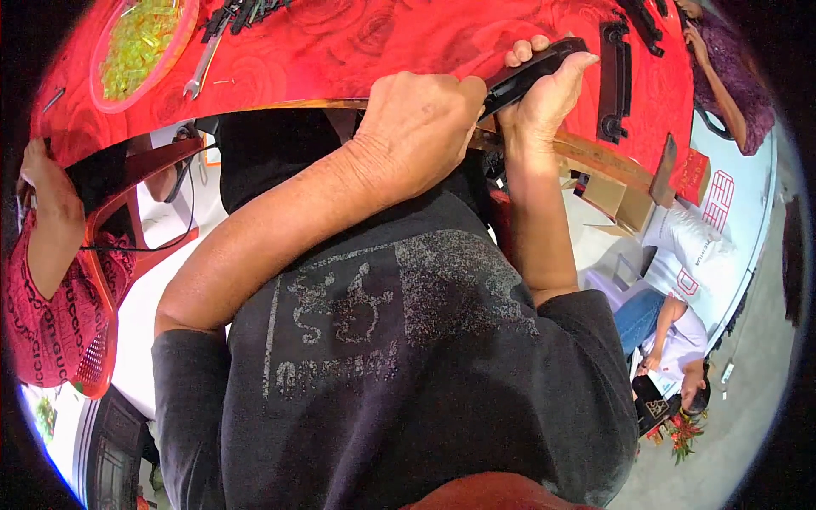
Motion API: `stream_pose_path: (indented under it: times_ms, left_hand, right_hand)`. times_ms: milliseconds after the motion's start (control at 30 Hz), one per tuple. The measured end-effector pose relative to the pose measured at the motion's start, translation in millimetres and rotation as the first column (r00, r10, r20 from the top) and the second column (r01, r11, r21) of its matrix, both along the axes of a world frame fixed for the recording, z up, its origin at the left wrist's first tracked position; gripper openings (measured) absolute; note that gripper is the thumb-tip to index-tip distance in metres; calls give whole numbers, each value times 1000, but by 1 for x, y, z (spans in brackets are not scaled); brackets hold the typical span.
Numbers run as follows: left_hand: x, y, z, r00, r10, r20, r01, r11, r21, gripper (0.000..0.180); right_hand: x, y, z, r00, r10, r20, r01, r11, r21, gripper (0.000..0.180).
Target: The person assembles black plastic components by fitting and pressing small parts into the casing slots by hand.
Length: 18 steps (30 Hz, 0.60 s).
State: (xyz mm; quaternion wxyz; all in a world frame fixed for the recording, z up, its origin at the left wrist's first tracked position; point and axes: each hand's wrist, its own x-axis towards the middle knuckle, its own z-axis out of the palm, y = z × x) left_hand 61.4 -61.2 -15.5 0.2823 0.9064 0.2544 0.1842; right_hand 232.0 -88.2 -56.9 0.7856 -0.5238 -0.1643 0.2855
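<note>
1. Far left, a co-worker's hand [51, 191] is at the table's edge; a stray reach toward the bowl [180, 53] could knock it, since it sits near your side of the red-covered table [314, 64]; its yellow-green pieces [136, 51] are loose and would likely scatter.
2. The wrench [202, 70] lies with its open end close to the near edge; a wide swing of your left elbow or a tug on the cover could send it off; the small black pieces [242, 15] by its other end might go too.
3. Your left hand [425, 119] is curled tight at the near end of the long black part [535, 72]; can't tell whether it grips the part itself or something hidden in the fist; if it's pushing hard, a slip could drive your knuckles into the right wrist.
4. Your right hand [544, 89] is wrapped round that part, thumb along its far end; the part is held at the table's near edge, so a lost grip may mean a drop to the floor; uneven force between hands could twist or crack it.
5. A second black part [614, 81] lies just right of that hand; a sudden release outward could hit it.
</note>
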Motion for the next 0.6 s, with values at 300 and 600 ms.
stream_pose_path:
  times_ms: [300, 600]
  left_hand:
    - [1, -4, -7, 999, 27, 38, -25, 998, -62, 19]
    - [1, -9, -7, 997, 17, -74, -18, 1000, -7, 21]
  right_hand:
    - [0, -3, -4, 995, -12, -98, 19, 997, 70, 51]
    - [4, -5, -7, 998, -19, -57, 24, 997, 74, 44]
